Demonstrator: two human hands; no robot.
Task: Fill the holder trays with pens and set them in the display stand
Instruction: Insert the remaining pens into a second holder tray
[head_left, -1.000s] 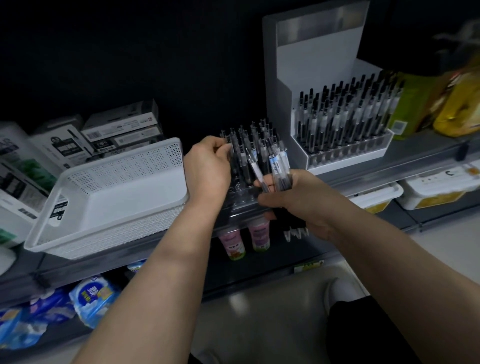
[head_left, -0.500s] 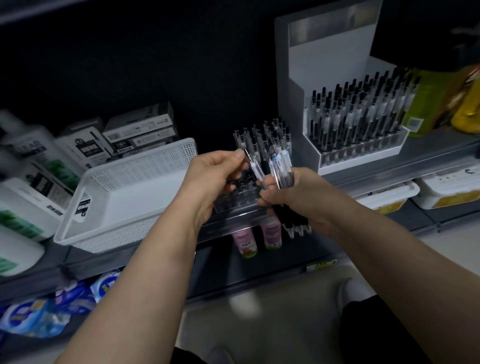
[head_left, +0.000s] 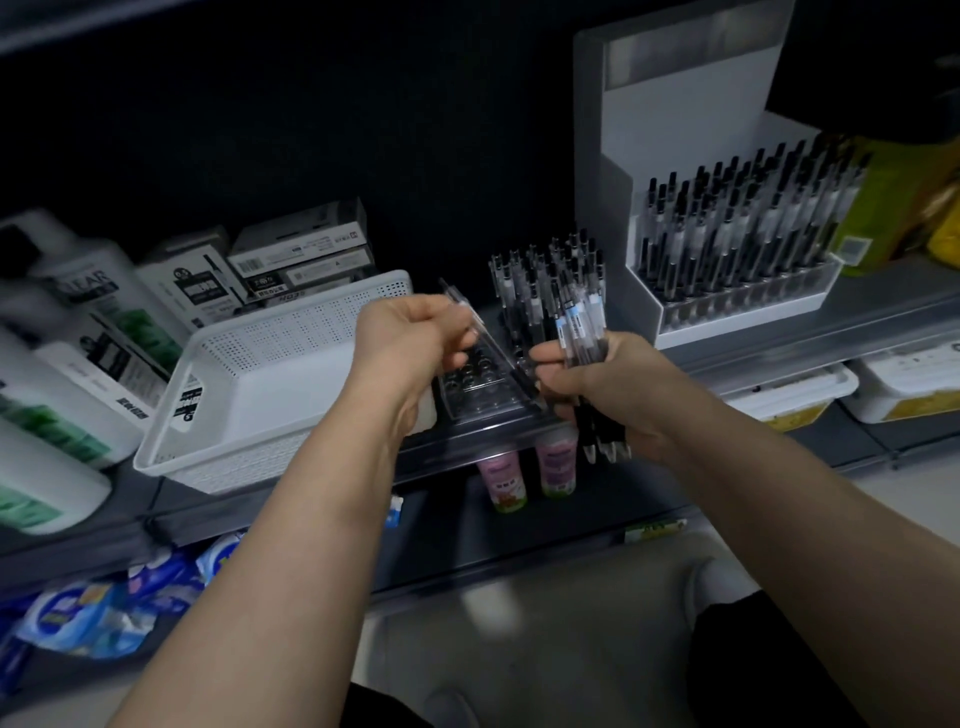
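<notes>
A clear holder tray with round holes lies on the grey shelf; its near rows stand empty, its far rows hold upright pens. My right hand grips a bundle of clear pens, tips hanging below the fist. My left hand pinches a single pen that slants down across the tray towards the right hand. The white display stand at the right holds a tray full of black-capped pens.
A white perforated basket sits left of the tray, with pen boxes and white bottles behind and beside it. Pink bottles stand on the shelf below. Yellow-green packs lie right of the stand.
My left hand has left the tray's pens and drawn one pen out of the right hand's bundle, pulling it leftward. The view shifted left a little.
</notes>
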